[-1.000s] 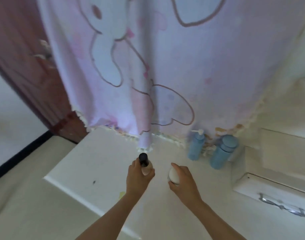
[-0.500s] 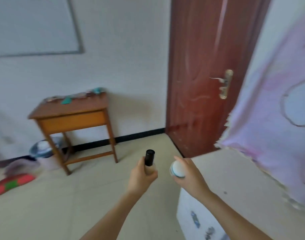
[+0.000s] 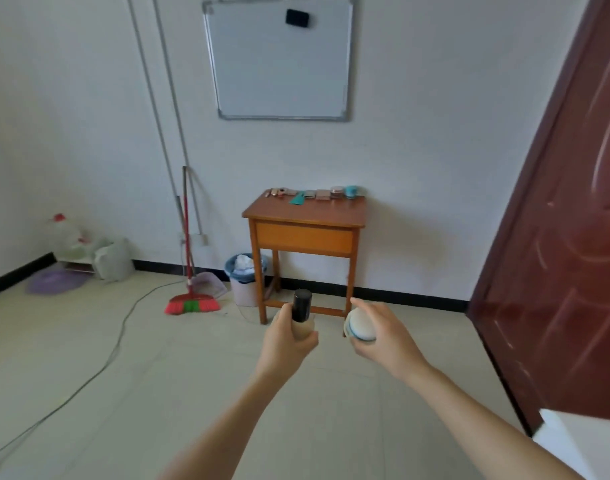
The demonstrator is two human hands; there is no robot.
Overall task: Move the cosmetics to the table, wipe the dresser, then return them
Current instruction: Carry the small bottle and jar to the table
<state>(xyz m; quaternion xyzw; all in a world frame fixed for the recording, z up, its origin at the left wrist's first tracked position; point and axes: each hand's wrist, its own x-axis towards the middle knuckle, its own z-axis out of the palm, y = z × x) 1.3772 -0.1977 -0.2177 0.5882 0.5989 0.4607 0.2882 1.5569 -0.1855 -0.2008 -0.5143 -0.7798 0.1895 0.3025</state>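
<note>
My left hand (image 3: pixel 288 342) has its fingers clamped round an upright beige bottle (image 3: pixel 303 328) with a black cap, and my right hand (image 3: pixel 383 336) has its fingers curled round a white jar (image 3: pixel 359 325) with a blue band. Both are held in the air, well apart from the wooden counter (image 3: pixel 296 214) ahead, where a row of small cosmetics (image 3: pixel 314 194) lies along the back edge.

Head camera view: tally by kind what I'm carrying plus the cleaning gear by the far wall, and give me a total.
Black-capped bottle: 1, held in the left hand
White round jar: 1, held in the right hand
Broom: 1
Dustpan: 1
Waste bin: 1
Total: 5
</note>
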